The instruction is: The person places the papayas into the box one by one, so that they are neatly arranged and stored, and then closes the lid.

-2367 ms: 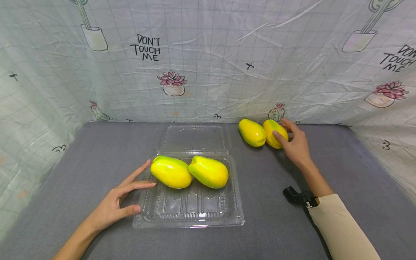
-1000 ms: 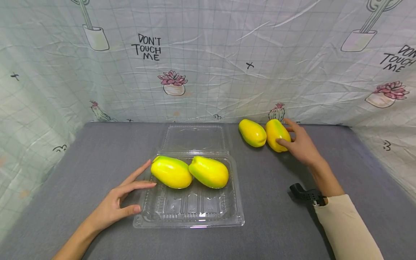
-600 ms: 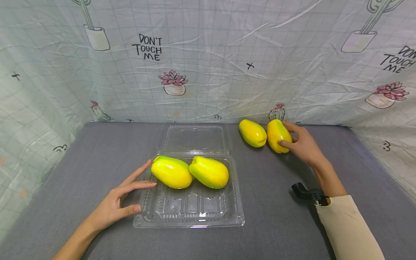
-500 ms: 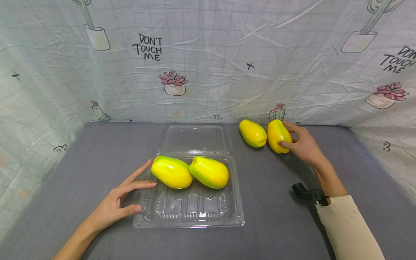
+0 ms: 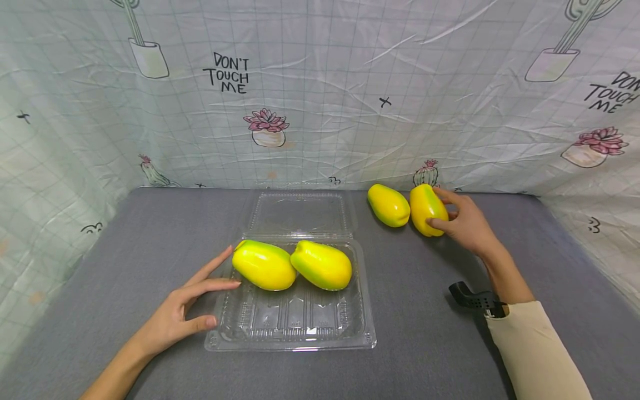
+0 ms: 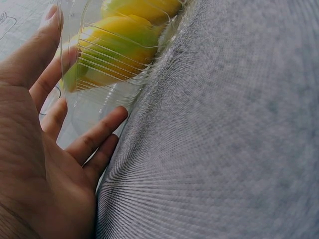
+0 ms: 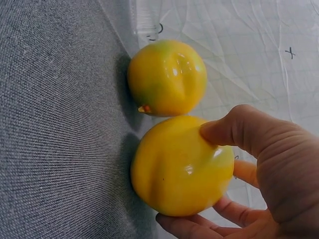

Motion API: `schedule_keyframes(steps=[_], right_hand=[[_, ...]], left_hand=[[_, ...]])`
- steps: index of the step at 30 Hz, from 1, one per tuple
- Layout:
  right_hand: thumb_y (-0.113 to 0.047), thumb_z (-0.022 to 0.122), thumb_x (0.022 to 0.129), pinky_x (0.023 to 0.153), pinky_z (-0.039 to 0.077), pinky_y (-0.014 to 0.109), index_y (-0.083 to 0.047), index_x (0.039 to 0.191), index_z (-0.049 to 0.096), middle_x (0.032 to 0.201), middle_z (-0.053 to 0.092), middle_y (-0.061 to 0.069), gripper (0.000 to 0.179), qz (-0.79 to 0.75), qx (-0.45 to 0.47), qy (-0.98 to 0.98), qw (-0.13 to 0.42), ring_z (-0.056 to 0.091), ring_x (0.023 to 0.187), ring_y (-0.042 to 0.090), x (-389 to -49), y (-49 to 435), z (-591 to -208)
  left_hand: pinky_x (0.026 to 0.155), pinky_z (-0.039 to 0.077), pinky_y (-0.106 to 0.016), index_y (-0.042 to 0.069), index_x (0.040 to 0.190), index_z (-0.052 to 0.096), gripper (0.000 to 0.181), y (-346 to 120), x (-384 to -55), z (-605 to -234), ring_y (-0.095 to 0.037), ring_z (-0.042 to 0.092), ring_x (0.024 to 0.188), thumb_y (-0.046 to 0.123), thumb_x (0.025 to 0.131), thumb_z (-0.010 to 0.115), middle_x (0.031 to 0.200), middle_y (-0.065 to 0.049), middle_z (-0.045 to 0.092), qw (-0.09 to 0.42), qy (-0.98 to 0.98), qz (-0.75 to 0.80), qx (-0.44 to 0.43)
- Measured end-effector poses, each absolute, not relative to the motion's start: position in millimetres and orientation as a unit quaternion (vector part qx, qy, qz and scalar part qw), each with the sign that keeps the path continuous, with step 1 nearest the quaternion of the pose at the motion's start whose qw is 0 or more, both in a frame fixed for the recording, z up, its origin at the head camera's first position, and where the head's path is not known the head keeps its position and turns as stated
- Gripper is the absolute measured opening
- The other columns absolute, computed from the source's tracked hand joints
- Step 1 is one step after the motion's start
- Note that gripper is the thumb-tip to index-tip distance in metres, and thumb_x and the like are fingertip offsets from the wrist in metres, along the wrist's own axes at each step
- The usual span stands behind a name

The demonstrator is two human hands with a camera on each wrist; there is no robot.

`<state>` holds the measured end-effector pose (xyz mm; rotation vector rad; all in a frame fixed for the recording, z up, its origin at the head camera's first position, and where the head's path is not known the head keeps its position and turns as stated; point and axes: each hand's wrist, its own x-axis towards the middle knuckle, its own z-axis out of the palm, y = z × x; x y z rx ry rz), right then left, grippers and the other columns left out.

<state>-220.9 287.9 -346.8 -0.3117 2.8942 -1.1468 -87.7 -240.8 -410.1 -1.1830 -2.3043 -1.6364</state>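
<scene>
Two glossy yellow-green papayas lie side by side in the back half of a clear plastic clamshell box, the left papaya (image 5: 264, 265) and the right papaya (image 5: 322, 265). Spread fingers of my left hand (image 5: 172, 318) touch the box's (image 5: 295, 341) left side; in the left wrist view, fingertips reach its ribbed wall (image 6: 114, 55). At the back right, my right hand (image 5: 465, 222) grips a papaya (image 5: 427, 208), thumb on one side and fingers round the other. This papaya rests on the table, close beside another papaya (image 5: 389, 205). In the right wrist view, the gripped papaya (image 7: 174, 169) partly hides some fingers.
The box's transparent lid (image 5: 300, 214) lies folded back flat towards the wall. Grey cloth (image 5: 410, 344) covers the table. A printed curtain (image 5: 320, 100) hangs along the back and sides. A black wrist mount (image 5: 475, 299) sits on the right forearm.
Compared with 2.4 seconds ago, my right hand has shifted slightly right and nearer, turning its papaya more lengthwise towards me. The left hand and the boxed papayas have stayed put.
</scene>
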Motion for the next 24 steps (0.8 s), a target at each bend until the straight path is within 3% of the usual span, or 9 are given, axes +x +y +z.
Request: schedule_keyframes(steps=[6,24], right_hand=[[-0.027,0.069,0.089,0.074,0.053,0.040,-0.015,0.151,0.029,0.134,0.032,0.031,0.076,-0.357,-0.098,0.929,-0.005,0.053,0.109,0.052,-220.1,286.8,-347.3],[-0.030,0.069,0.089,0.079,0.050,0.055,-0.015,0.151,0.030,0.131,0.034,0.030,0.075,-0.342,-0.099,0.934,-0.026,0.050,0.110,0.055,-217.9,286.9,-345.4]], left_hand=[[0.109,0.019,-0.023,-0.002,0.128,0.056,0.052,-241.0,-86.8,-409.3,-0.036,0.014,0.142,0.006,0.079,0.072,0.155,-0.025,0.016,0.038,-0.756,-0.531,-0.381],[0.109,0.021,-0.024,-0.004,0.128,0.056,0.052,-241.2,-88.6,-410.9,-0.037,0.013,0.142,0.004,0.080,0.072,0.154,-0.027,0.015,0.036,-0.742,-0.543,-0.391]])
